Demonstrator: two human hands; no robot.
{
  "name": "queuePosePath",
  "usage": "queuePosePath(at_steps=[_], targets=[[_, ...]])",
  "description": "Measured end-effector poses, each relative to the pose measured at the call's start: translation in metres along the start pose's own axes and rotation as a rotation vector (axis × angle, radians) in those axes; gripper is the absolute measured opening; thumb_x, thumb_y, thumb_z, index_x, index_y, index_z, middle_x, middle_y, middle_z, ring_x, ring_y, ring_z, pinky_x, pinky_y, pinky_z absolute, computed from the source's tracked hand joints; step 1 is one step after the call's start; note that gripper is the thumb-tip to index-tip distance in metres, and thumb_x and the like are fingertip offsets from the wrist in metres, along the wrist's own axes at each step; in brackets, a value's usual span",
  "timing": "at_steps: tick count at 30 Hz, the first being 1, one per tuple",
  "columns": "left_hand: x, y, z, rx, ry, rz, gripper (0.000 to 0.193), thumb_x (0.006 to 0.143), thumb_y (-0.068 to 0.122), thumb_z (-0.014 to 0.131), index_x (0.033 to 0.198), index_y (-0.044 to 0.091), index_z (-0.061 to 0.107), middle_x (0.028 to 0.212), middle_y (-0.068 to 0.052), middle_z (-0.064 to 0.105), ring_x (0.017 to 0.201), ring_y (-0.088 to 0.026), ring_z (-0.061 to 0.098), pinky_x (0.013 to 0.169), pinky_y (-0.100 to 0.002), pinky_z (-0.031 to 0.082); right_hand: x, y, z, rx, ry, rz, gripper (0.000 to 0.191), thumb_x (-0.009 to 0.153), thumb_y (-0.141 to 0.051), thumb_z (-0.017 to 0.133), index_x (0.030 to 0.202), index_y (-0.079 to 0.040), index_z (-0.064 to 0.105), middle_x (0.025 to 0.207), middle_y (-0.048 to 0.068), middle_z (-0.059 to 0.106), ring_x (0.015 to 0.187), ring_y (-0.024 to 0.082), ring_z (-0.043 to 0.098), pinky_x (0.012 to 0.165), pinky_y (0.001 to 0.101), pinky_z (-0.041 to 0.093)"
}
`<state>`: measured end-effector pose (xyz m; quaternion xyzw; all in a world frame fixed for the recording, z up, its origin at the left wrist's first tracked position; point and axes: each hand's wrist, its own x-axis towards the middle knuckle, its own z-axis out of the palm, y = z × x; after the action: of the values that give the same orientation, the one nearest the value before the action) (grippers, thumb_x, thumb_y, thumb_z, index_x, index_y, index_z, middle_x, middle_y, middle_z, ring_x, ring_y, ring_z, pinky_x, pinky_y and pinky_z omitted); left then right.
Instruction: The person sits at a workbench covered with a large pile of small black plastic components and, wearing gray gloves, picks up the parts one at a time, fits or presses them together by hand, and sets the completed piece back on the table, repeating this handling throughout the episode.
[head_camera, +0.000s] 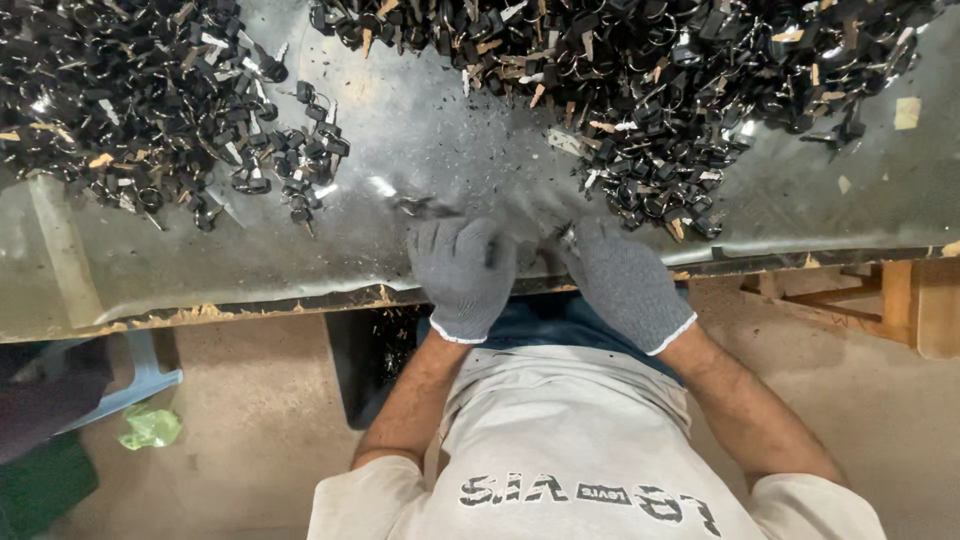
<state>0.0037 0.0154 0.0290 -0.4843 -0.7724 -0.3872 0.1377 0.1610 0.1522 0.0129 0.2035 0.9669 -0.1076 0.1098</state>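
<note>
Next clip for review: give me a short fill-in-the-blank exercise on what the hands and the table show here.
1. Both hands, the left hand and the right hand, wear grey knitted ____.
2. The small black parts lie in ____ separate heaps on the table.
3. The table's surface is grey sheet ____.
4. The hands rest at the table's ____ edge.

Missing words: gloves; two; metal; near

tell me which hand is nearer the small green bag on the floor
Left. The left hand is on the green bag's side of the table edge; the right hand is farther off.
</note>
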Motion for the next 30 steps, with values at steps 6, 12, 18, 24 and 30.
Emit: queuePosePath(at_steps=[6, 12, 18, 24, 30], targets=[[0.066, 0.002, 0.076, -0.196, -0.22, 0.205, 0.04, 0.077, 0.02, 0.078, 0.114, 0.008, 0.071, 0.111, -0.012, 0.072, 0.101, -0.032, 0.067, 0.085, -0.042, 0.054, -0.008, -0.013, 0.011, 0.187, 0.108, -0.013, 0.029, 0.096, -0.023, 0.067, 0.111, 0.002, 0.062, 0.08, 0.022, 0.07, 0.069, 0.038, 0.071, 0.059, 0.0477, 0.058], [0.04, 0.012, 0.063, -0.246, -0.294, 0.229, 0.028, 0.092, 0.016, 0.074, 0.117, 0.007, 0.067, 0.107, -0.01, 0.07, 0.101, -0.029, 0.067, 0.09, -0.043, 0.055, -0.014, 0.002, 0.014, 0.083, -0.026, -0.104, 0.03, 0.088, -0.027, 0.069, 0.104, -0.002, 0.062, 0.076, 0.021, 0.069, 0.067, 0.036, 0.071, 0.06, 0.047, 0.058], [0.006, 0.001, 0.025, 0.014, -0.538, -0.1, 0.023, 0.083, 0.016, 0.075, 0.105, 0.013, 0.068, 0.097, -0.013, 0.071, 0.091, -0.034, 0.068, 0.079, -0.046, 0.053, -0.011, 0.001, 0.002, 0.274, 0.133, 0.17, 0.054, 0.101, -0.025, 0.063, 0.143, 0.008, 0.053, 0.085, 0.026, 0.07, 0.065, 0.041, 0.07, 0.058, 0.049, 0.058], [-0.008, -0.01, 0.02, -0.162, -0.526, -0.389, 0.04, 0.085, 0.023, 0.075, 0.12, 0.007, 0.063, 0.089, -0.007, 0.072, 0.075, -0.031, 0.069, 0.066, -0.045, 0.052, 0.003, -0.009, -0.015, 0.31, 0.224, -0.077, 0.033, 0.095, -0.029, 0.065, 0.111, 0.0, 0.06, 0.083, 0.023, 0.07, 0.073, 0.04, 0.072, 0.061, 0.0483, 0.058], [-0.017, -0.016, 0.025, -0.037, -0.542, -0.094, 0.022, 0.091, 0.015, 0.07, 0.111, 0.01, 0.064, 0.096, -0.012, 0.067, 0.089, -0.032, 0.068, 0.079, -0.044, 0.053, 0.012, -0.017, -0.003, 0.241, 0.125, -0.049, 0.024, 0.103, -0.021, 0.06, 0.111, 0.002, 0.059, 0.077, 0.02, 0.068, 0.071, 0.037, 0.07, 0.06, 0.0478, 0.057]])
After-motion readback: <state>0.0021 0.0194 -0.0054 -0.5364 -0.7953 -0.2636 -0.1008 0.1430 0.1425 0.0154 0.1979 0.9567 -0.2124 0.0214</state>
